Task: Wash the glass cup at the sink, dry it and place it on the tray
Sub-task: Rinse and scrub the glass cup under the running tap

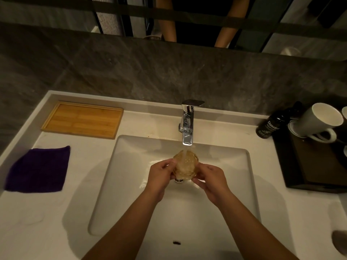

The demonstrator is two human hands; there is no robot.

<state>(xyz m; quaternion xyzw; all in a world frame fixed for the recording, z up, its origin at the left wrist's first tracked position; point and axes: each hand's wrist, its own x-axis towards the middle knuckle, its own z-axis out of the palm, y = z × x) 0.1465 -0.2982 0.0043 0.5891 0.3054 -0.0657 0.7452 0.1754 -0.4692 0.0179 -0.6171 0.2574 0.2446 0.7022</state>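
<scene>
A clear glass cup (pixel 185 164) is held over the white sink basin (pixel 131 184), directly under the chrome faucet (pixel 187 121). Water runs from the spout into the cup's open mouth. My left hand (pixel 161 175) grips the cup's left side and my right hand (pixel 210 181) grips its right side. A bamboo tray (pixel 82 119) lies flat on the counter at the back left. A folded purple cloth (pixel 37 169) rests on the counter in front of the tray, left of the basin.
At the right stands a dark tray (pixel 309 166) holding a grey mug (pixel 319 121), with a black hand-wash bottle (pixel 268 126) beside it. A dark stone wall and a mirror rise behind the counter. The drain sits beneath the cup.
</scene>
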